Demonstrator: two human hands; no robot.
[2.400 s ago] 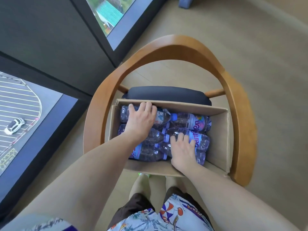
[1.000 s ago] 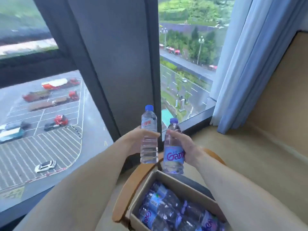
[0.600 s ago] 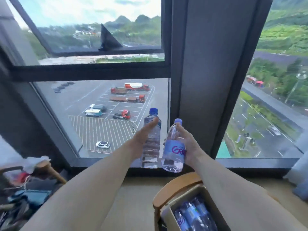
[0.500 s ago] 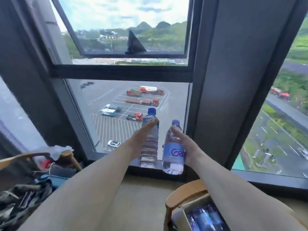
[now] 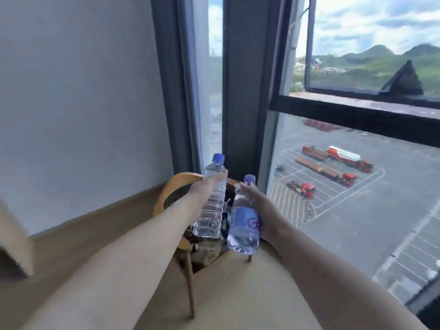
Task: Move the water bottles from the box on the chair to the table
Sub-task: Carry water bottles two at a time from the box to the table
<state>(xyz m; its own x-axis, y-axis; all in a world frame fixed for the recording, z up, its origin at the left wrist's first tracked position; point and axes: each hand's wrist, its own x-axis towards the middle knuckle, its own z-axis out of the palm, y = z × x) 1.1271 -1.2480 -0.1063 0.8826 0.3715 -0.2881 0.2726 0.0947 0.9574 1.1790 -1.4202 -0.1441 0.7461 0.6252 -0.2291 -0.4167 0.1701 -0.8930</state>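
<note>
Two bottles are up in the air in front of me, one in each hand. My left hand (image 5: 202,186) wraps the clear bottle (image 5: 210,206) around its upper body, thumb lying along the shoulder below the blue cap, the bottle leaning slightly left. My right hand (image 5: 260,211) curls around the labelled bottle (image 5: 244,222) from the right side, fingers behind the purple label, thumb near the neck. The bottles sit just beside each other, apart at the caps and close at the bases. Behind and below them stands a wooden chair (image 5: 176,184) with dark clutter on its seat, on tan floor (image 5: 238,294). Beyond it a dark window frame (image 5: 245,91) meets a grey wall (image 5: 83,103). Through the glass I see a car park with red trucks (image 5: 333,163).
</note>
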